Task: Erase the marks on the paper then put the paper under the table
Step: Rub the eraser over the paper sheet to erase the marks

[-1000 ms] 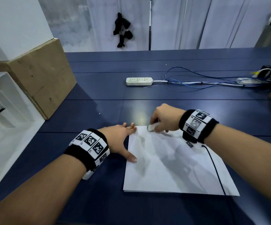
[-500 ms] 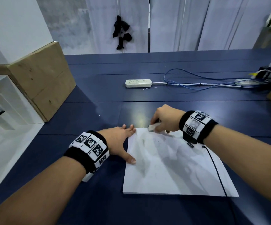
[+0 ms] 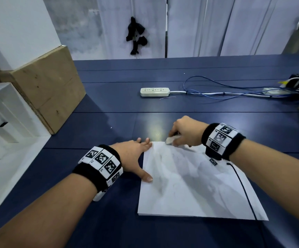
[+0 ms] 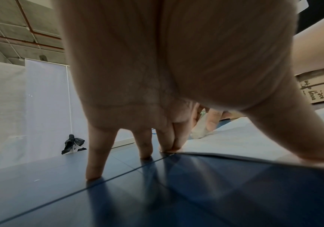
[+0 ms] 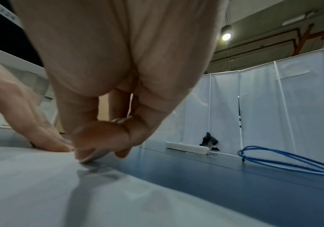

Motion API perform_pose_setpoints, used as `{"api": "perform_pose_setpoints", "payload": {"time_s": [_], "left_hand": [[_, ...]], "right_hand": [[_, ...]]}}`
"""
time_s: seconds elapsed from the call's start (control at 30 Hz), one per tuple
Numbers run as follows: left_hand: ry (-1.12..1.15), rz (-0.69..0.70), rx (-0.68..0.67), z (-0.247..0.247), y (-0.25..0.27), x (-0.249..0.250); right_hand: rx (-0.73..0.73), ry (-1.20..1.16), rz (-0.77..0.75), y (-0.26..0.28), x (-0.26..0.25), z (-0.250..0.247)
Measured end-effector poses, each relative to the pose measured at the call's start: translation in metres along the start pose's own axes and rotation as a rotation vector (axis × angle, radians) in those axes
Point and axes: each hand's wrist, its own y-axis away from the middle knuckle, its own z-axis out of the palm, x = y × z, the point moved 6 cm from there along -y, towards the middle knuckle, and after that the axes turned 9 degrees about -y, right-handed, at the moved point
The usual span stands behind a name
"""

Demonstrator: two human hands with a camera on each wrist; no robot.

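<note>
Handwritten dark marks stand on the cardboard box (image 4: 321,86) at the right edge of the left wrist view, perhaps letters or numbers but too blurred to read, and no other text is legible.

I'm counting one sheet of paper (image 3: 195,183) lying near the table's (image 3: 109,113) front edge, one eraser (image 3: 170,140) pinched in my right hand (image 3: 188,131), and my left hand (image 3: 134,154) lying flat, so two hands. I'm also seeing one power strip (image 3: 155,91), one blue cable (image 3: 216,90) toward the far right, one cardboard box (image 3: 45,83) at the left edge, and two marker wristbands (image 3: 100,163).
</note>
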Motion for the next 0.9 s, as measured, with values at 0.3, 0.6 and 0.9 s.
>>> {"api": "perform_pose_setpoints", "payload": {"time_s": [0.3, 0.6, 0.9], "left_hand": [[-0.018, -0.001, -0.004, -0.002, 0.002, 0.002], [-0.031, -0.006, -0.007, -0.003, 0.003, 0.003], [-0.011, -0.003, 0.002, -0.001, 0.001, 0.001]], "right_hand": [[-0.177, -0.049, -0.084, 0.029, -0.019, 0.011], [-0.177, -0.031, -0.148, 0.04, -0.021, 0.014], [0.003, 0.044, -0.021, 0.001, 0.001, -0.006]]}}
